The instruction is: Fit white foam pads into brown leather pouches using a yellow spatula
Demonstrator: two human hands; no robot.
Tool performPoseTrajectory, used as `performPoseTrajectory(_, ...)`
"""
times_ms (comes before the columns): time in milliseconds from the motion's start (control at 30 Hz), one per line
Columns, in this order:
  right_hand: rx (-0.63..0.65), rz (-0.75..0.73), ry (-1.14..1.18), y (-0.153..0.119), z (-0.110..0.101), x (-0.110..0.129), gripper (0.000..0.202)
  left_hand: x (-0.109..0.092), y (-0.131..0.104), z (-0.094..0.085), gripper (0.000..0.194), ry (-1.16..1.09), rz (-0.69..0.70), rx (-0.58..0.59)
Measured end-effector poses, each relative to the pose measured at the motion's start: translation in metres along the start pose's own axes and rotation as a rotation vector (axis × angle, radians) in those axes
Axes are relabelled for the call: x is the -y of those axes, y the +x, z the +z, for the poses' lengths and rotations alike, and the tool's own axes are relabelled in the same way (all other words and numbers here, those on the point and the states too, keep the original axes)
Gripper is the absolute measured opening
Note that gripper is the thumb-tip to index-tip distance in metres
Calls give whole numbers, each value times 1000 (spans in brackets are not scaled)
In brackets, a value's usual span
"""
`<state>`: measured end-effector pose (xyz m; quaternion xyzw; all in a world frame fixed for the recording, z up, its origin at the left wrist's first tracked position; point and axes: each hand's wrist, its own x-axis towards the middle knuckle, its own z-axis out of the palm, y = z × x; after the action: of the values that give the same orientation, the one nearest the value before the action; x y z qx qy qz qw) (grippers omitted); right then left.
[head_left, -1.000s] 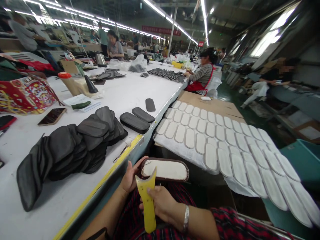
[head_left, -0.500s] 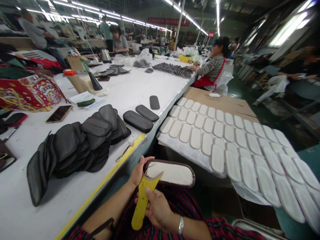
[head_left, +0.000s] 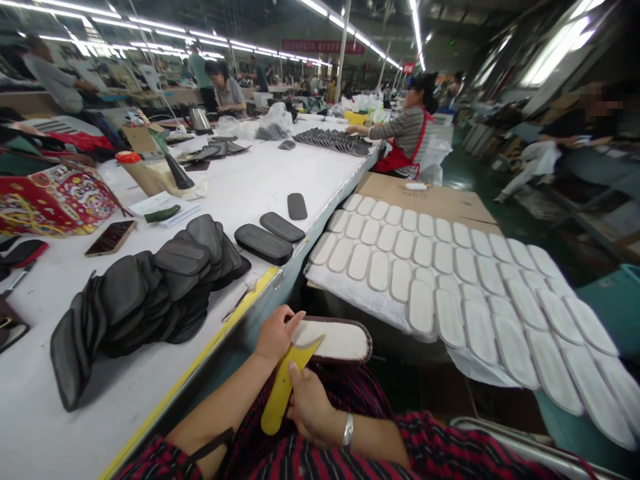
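Note:
My left hand (head_left: 274,335) grips the near-left end of an oval padded piece (head_left: 345,340), with a white face up and a dark brown rim. Its thumb and fingers lie over that end, hiding part of it. In my right hand (head_left: 313,405) is a flat yellow tool (head_left: 278,397) with a curved notch and pointed tips at its upper end. The notched end lies against the left part of the oval piece, and its exact contact is partly covered by my left hand. Both hands are above my lap, beside the table edge.
Overlapping dark oval pieces (head_left: 125,293) lie on the white table (head_left: 210,190) at left, with a phone (head_left: 111,238) behind. Rows of white-faced oval pieces (head_left: 443,257) cover a lower surface at right. A co-worker in a red apron (head_left: 405,159) sits at the table's far edge.
My left hand has come further over the end of the oval piece, its fingers bunched closer. The yellow tool has risen slightly. The whole view has shifted a little.

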<state>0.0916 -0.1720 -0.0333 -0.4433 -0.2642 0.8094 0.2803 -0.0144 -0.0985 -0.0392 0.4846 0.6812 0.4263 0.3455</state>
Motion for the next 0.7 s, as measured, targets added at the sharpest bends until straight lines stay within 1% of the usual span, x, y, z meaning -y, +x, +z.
performPoseTrajectory(67,-60,-43,-41,-2,-5,4,47,0,3,0,38,-28,-16,0)
performPoseTrajectory(100,-75,-51,-68,-5,-12,8,48,1,4,-1,41,-54,-28,12)
performPoseTrajectory(167,-21,-41,-184,-17,-34,22,51,4,5,-6,51,-126,-56,56)
performPoseTrajectory(200,32,-27,-254,-26,-50,30,51,6,4,-9,59,-161,-67,83)
performPoseTrajectory(267,146,26,-427,-44,-89,47,49,11,0,-14,75,-293,-105,168)
performPoseTrajectory(300,158,44,-500,-52,-109,55,47,13,-2,-16,81,-390,-133,225)
performPoseTrajectory(333,133,49,-564,-59,-129,62,46,14,-4,-17,85,-484,-159,277)
performPoseTrajectory(367,115,64,-623,-63,-146,67,45,16,-6,-17,88,-537,-176,299)
performPoseTrajectory(400,124,94,-678,-64,-160,72,44,17,-8,-16,90,-543,-181,284)
performPoseTrajectory(433,130,115,-724,-62,-169,75,43,18,-9,-14,90,-501,-173,236)
performPoseTrajectory(467,140,130,-760,-59,-175,78,41,19,-9,-12,89,-420,-156,167)
performPoseTrajectory(533,152,139,-799,-50,-175,82,38,20,-8,-7,85,-281,-126,41)
performPoseTrajectory(633,150,156,-793,-37,-158,87,35,20,-6,-2,75,-198,-110,-43)
performPoseTrajectory(700,149,179,-770,-34,-147,92,35,19,-4,0,71,-143,-99,-84)
